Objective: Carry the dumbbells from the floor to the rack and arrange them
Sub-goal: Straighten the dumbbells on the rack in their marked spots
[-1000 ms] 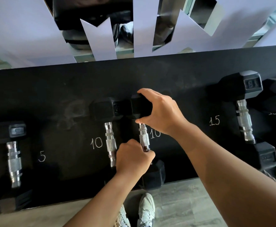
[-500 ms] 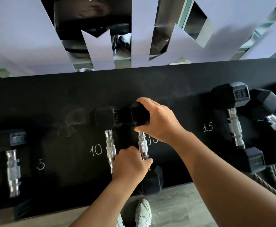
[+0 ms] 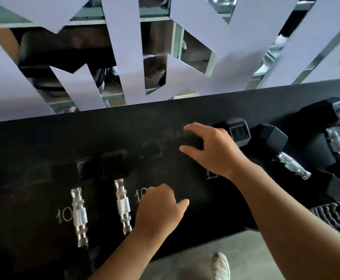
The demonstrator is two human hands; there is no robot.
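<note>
Two hands above the black rack, holding nothing. Right hand spread over the rack top, fingers apart and loosely bent, thumb out to the left, nothing between them; hard to tell whether the fingertips touch the rack surface. Left hand lower and nearer, fingers loosely curled, thumb pointing right, released, just beside the second 10 dumbbell but not around its chrome handle.

Two 10 dumbbells side by side on the rack, handles pointing toward the viewer, black heads nearly touching at the far end: first 10 dumbbell on the left beside a chalk "10". Heavier dumbbells further right on the rack, close together. White shoe on the grey floor below, rope at the right edge.
</note>
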